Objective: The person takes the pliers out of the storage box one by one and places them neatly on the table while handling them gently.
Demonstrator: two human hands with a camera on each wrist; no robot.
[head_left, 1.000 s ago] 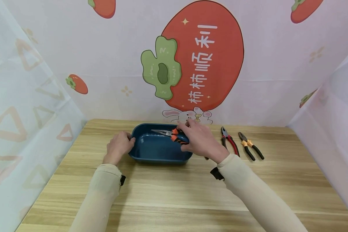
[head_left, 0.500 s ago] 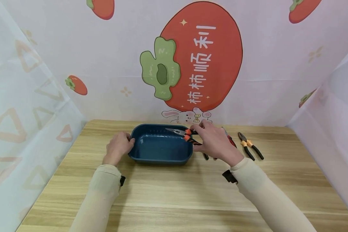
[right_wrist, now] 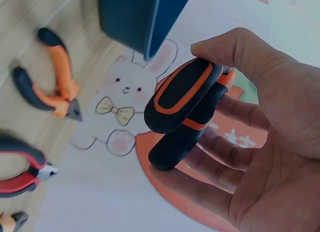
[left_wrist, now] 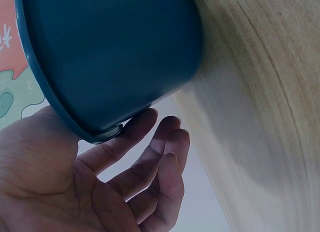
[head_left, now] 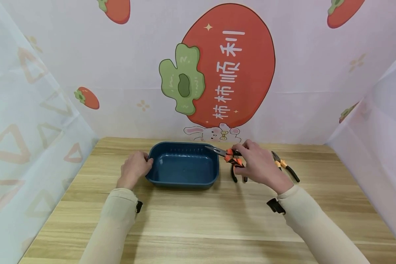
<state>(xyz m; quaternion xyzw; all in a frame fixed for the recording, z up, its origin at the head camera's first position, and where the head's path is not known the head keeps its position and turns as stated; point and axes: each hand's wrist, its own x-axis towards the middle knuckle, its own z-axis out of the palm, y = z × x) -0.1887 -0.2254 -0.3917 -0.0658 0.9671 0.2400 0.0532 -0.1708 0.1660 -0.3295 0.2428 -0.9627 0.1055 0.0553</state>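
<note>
A dark blue plastic basin (head_left: pixel 181 183) stands near the back of the table. My left hand (head_left: pixel 134 168) holds its left rim; in the left wrist view the thumb lies over the rim (left_wrist: pixel 47 94) and the fingers are outside the wall. In my right hand (head_left: pixel 259 164) are long-nose pliers (head_left: pixel 220 151), raised at the basin's right edge with their tip over the rim. The right wrist view shows their black and orange handles (right_wrist: pixel 182 99) between thumb and fingers. Below that hand, smaller orange-and-black pliers (right_wrist: pixel 62 79) lie on the table.
Red-and-black pliers (right_wrist: pixel 37 174) lie beyond the orange ones, hidden behind my right hand in the head view. Farther right are pliers with yellow-and-black handles (head_left: pixel 289 171). A printed cloth (head_left: pixel 118 66) hangs behind the wooden table (head_left: pixel 184 223).
My right hand has moved right with the long-nose pliers, from above the basin's inside to its right edge. The left hand stays on the rim and the basin has not moved.
</note>
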